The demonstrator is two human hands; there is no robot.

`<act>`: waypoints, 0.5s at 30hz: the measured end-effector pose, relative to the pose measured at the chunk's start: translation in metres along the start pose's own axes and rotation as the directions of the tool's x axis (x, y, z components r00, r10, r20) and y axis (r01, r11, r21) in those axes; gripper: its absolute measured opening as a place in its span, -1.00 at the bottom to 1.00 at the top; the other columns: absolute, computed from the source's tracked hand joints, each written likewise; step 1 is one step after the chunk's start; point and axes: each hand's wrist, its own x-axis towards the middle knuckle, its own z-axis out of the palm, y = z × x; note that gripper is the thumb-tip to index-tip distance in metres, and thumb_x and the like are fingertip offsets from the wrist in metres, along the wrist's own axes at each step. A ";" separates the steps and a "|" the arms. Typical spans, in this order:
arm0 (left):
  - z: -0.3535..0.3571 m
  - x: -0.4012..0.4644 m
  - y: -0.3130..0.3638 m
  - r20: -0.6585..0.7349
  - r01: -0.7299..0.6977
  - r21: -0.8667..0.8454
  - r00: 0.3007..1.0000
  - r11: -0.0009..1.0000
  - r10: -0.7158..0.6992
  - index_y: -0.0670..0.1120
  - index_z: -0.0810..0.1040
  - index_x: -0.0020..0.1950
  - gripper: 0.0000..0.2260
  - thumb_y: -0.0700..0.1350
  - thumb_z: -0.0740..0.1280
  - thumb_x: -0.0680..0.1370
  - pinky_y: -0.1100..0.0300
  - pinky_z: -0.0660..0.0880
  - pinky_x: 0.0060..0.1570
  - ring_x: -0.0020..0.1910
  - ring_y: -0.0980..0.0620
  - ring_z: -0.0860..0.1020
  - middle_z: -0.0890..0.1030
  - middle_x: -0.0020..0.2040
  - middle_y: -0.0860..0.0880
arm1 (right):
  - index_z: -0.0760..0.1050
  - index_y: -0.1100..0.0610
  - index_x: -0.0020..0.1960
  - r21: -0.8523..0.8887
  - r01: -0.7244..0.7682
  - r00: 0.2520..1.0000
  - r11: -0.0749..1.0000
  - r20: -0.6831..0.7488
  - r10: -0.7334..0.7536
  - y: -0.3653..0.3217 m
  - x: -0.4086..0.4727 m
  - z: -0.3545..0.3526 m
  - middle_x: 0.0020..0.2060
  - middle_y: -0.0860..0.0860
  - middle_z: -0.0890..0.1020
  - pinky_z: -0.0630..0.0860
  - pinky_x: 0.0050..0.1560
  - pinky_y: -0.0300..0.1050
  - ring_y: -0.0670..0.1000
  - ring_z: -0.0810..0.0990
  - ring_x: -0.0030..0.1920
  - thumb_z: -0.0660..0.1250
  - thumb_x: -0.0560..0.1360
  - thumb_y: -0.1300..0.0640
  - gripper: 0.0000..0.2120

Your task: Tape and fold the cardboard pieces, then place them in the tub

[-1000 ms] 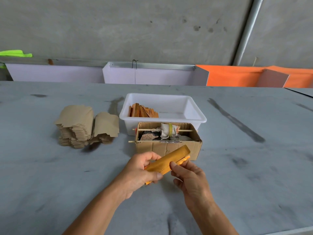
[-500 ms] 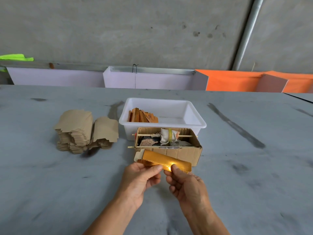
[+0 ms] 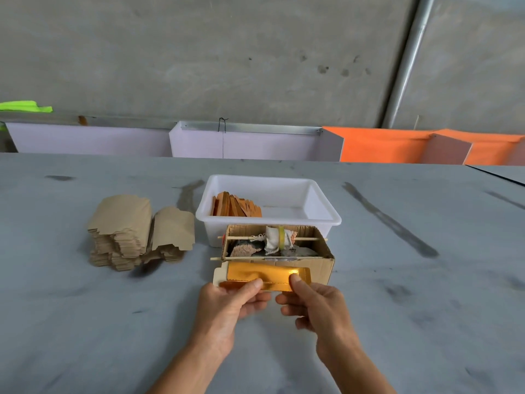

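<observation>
Both hands have a pinch grip on the gold cardboard piece (image 3: pixel 264 275), left hand (image 3: pixel 227 305) and right hand (image 3: pixel 315 305) with thumbs on top, right in front of the small brown box (image 3: pixel 321 268). White tub (image 3: pixel 324 220) sits just behind on the bench (image 3: pixel 85 322), folded pieces (image 3: pixel 235 207) already inside.

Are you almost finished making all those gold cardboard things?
Not nearly. A small bunch of folded pieces already stands in the white tub. One gold piece is in progress, pinched by the left hand and right hand. Two stacks of flat brown cardboard still wait on the table.
</observation>
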 end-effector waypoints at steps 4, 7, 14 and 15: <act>-0.002 0.009 0.001 -0.010 -0.048 -0.038 0.999 0.998 0.047 -0.20 0.68 -0.29 -0.94 -0.33 0.45 0.34 0.16 0.59 -0.36 -0.32 -0.19 0.66 0.66 -0.26 -0.27 | 0.61 0.10 -0.33 -0.496 0.274 0.876 0.824 -0.226 -0.427 -0.025 0.008 -0.013 -0.47 0.00 0.60 0.41 -0.38 -0.14 -0.04 0.51 -0.43 0.33 0.50 0.14 -0.76; -0.004 0.013 -0.001 -0.013 -0.045 -0.038 0.999 0.998 0.045 -0.20 0.68 -0.31 -0.93 -0.24 0.48 0.25 0.15 0.59 -0.34 -0.30 -0.21 0.66 0.66 -0.25 -0.29 | 0.64 0.13 -0.25 -0.613 0.367 0.812 0.700 -0.156 -0.563 -0.051 0.024 -0.012 -0.40 0.03 0.63 0.46 -0.31 -0.10 0.05 0.52 -0.36 0.35 0.45 0.19 -0.86; -0.009 0.014 -0.011 -0.003 -0.008 -0.052 1.000 0.999 0.008 -0.20 0.67 -0.30 -0.91 -0.25 0.48 0.22 0.13 0.59 -0.37 -0.33 -0.21 0.65 0.65 -0.26 -0.30 | 0.56 0.19 -0.16 -0.908 0.158 0.960 0.389 0.049 -0.276 -0.058 0.085 0.000 -0.18 0.07 0.57 0.39 -0.24 -0.17 0.09 0.52 -0.01 0.27 0.49 0.08 -0.81; -0.010 0.014 -0.011 0.001 -0.009 -0.049 1.000 0.999 0.009 -0.20 0.67 -0.30 -0.91 -0.25 0.48 0.22 0.13 0.59 -0.37 -0.33 -0.22 0.65 0.65 -0.26 -0.31 | 0.55 0.20 -0.10 -0.918 0.145 0.963 0.370 0.046 -0.265 -0.057 0.090 0.000 -0.16 0.08 0.57 0.41 -0.21 -0.15 0.10 0.52 0.02 0.29 0.48 0.06 -0.80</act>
